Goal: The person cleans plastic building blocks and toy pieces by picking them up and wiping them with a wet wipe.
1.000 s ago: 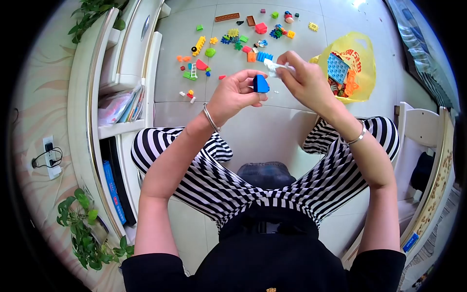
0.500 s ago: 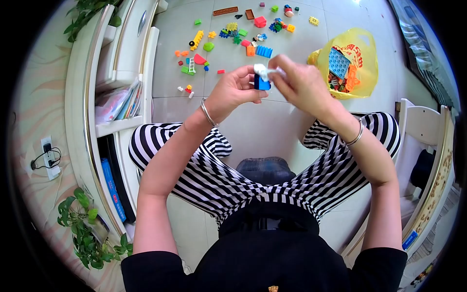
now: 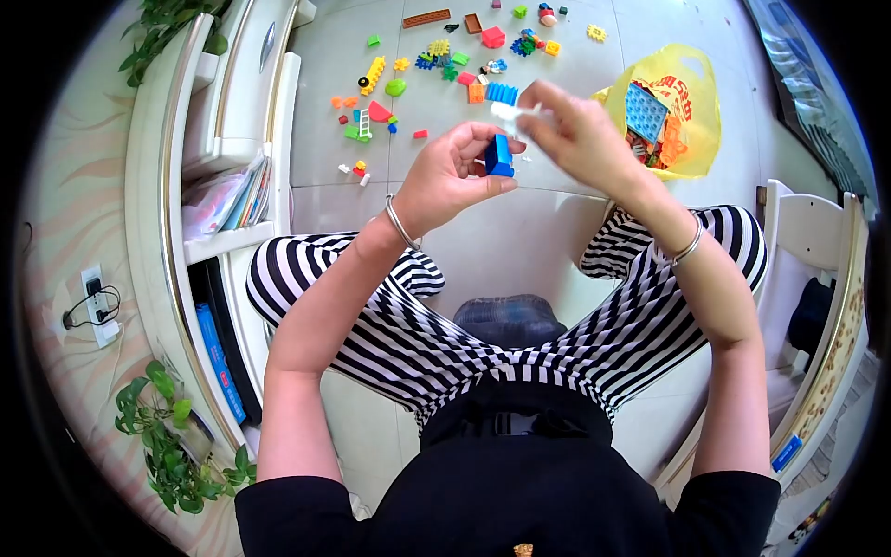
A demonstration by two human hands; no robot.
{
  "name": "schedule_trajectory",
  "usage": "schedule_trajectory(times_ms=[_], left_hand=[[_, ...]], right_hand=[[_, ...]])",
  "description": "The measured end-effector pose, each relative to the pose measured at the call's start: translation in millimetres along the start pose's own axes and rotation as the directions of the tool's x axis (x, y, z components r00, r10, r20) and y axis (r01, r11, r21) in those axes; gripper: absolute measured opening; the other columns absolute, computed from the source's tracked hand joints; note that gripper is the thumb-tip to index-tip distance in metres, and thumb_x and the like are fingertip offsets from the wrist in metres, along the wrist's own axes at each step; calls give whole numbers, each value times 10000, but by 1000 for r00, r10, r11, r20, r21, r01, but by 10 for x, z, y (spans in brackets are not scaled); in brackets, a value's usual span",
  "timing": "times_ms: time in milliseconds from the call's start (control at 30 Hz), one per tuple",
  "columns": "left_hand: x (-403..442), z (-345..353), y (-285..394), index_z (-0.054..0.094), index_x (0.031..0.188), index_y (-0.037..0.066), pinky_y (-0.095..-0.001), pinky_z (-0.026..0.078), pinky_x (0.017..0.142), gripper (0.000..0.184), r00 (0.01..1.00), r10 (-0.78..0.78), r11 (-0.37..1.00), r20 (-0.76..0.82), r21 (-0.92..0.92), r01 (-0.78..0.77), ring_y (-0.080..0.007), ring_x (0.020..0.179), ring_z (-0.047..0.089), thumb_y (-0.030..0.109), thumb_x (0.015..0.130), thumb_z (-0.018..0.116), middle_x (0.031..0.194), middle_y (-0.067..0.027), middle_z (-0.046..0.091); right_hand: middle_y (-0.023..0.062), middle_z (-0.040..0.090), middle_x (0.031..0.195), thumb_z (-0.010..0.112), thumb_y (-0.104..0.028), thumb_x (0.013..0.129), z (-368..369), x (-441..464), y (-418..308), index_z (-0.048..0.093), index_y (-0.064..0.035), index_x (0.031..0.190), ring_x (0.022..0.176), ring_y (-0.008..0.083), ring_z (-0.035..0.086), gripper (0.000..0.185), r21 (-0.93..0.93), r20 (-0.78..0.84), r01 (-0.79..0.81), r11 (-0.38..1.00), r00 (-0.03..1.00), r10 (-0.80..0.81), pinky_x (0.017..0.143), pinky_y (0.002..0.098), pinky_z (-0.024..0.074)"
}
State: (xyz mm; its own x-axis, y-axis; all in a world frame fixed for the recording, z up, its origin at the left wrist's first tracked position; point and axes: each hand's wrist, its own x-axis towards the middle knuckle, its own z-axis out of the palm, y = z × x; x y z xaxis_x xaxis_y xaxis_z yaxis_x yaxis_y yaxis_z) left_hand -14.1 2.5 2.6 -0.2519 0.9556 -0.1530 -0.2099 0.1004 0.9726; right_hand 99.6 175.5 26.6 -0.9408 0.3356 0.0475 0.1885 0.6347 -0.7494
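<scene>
Above the floor, my left hand [image 3: 452,172] is closed around a small dark-blue toy block [image 3: 499,156], with the thumb below it and the fingers above. The block is tilted, one side turned toward my right hand. My right hand [image 3: 585,135] is up and to the right, apart from the block. Between its thumb and fingers it pinches a white, cloth-like piece [image 3: 506,110], smeared by motion, so its exact kind is unclear. A light-blue ridged toy piece [image 3: 502,93] lies on the floor just beyond the white piece.
Toy pieces lie scattered ahead, among them a yellow toy [image 3: 372,75], a white ladder [image 3: 365,123] and an orange block [image 3: 476,94]. A yellow plastic bag [image 3: 701,121] with more blocks stands at right. A white cabinet [image 3: 269,200] is at left, a white chair [image 3: 806,223] at right.
My right hand has drawn the white piece off the blue block, moving it up and away. My left hand has turned the block, showing a different side.
</scene>
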Motion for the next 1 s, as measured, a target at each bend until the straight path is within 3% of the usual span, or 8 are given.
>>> schedule_trajectory(times_ms=[200, 267, 300, 400, 733, 867, 967, 1000], left_hand=[[-18, -1, 36, 452, 1227, -4, -289, 485, 928, 474, 1000, -12, 1000, -23, 25, 13, -145, 1026, 586, -20, 812, 681, 1114, -68, 584], [-14, 16, 62, 450, 1238, -13, -302, 483, 944, 459, 1000, -22, 998, -18, -53, 21, -162, 1033, 588, -21, 828, 657, 1129, -77, 575], [-11, 17, 80, 450, 1238, -13, -302, 483, 944, 459, 1000, -19, 999, -19, -51, 18, -162, 1033, 588, -21, 828, 657, 1129, -77, 575], [-23, -2, 90, 455, 1250, -11, -316, 495, 922, 441, 997, -51, 970, -61, -241, 34, -173, 1039, 587, -16, 847, 632, 1122, -79, 578], [-18, -69, 30, 479, 1271, 4, -293, 490, 873, 486, 998, -42, 968, -38, -250, 31, -177, 1042, 582, -7, 816, 650, 1131, -99, 591], [-30, -31, 138, 458, 1303, -2, -311, 480, 878, 468, 997, -69, 965, -23, -254, 61, -188, 1056, 578, 25, 853, 585, 1160, -118, 587], [-21, -52, 59, 431, 1325, -15, -319, 467, 880, 453, 997, -78, 930, 25, -358, 82, -196, 1068, 573, 72, 889, 519, 1214, -134, 563], [-15, -67, 32, 410, 1340, -21, -321, 461, 881, 458, 995, -81, 902, 56, -421, 97, -201, 1075, 569, 104, 906, 486, 1254, -143, 543]], right_hand=[[115, 582, 572, 605, -190, 866, -43, -70, -137, 572, -75, 969, 518, 264, 601, 158, 107, 153, 86, 990, 983, -102, 490, 360, 448], [103, 551, 549, 617, -164, 854, 7, 11, 70, 560, -74, 957, 494, 246, 582, 149, -188, -110, 118, 975, 984, -140, 481, 349, 436], [106, 544, 545, 610, -173, 856, -31, 21, 26, 555, -81, 953, 493, 267, 578, 145, -68, -142, 117, 991, 982, -125, 485, 373, 439], [116, 558, 555, 590, -198, 868, -43, -38, -164, 560, -82, 962, 515, 301, 587, 152, 146, -91, 246, 958, 968, -235, 494, 401, 449], [109, 560, 577, 611, -207, 846, -12, -112, -137, 555, -112, 974, 545, 311, 591, 170, -43, 33, 303, 952, 953, -301, 497, 407, 450], [96, 560, 576, 620, -117, 848, -113, 23, 17, 562, -72, 981, 454, 220, 545, 152, -168, -163, 274, 947, 940, -300, 441, 297, 406], [63, 526, 546, 622, -125, 854, -68, -54, -112, 563, -77, 977, 420, 141, 459, 146, 140, -35, 276, 951, 961, -274, 433, 250, 368], [56, 521, 575, 622, -122, 860, -91, -81, -147, 562, -74, 973, 430, 100, 433, 136, -15, 80, 241, 970, 968, -239, 425, 256, 336]])
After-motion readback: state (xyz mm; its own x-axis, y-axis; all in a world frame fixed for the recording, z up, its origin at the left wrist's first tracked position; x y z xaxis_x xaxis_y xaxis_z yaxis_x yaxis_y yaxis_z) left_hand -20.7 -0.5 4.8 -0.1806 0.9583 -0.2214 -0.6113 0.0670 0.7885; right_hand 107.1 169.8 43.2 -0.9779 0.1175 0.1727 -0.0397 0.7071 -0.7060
